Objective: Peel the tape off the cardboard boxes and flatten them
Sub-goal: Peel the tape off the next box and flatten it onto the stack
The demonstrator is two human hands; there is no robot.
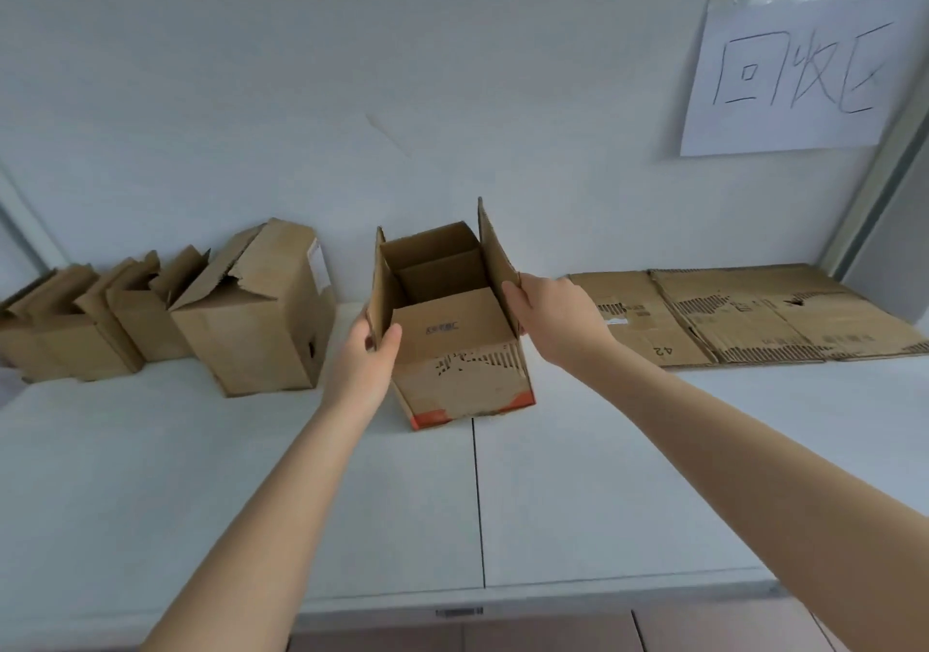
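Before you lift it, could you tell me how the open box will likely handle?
The open box looks empty, so probably light. The left hand and right hand hold only upright flaps, which may bend. Its torn face suggests weak card.

A white table [603,500] with a seam down its middle stands against a pale wall [352,73]. A handwritten paper sign [794,73] is stuck on the wall, far right.

The open box [455,345] stands at the centre of the surface [603,475], before the wall [352,98]. Left of it, a row of boxes [251,330] stands along the wall. Right of it, flattened cardboard [754,319] lies on the surface. A paper sign [794,78] hangs on the wall above that cardboard.
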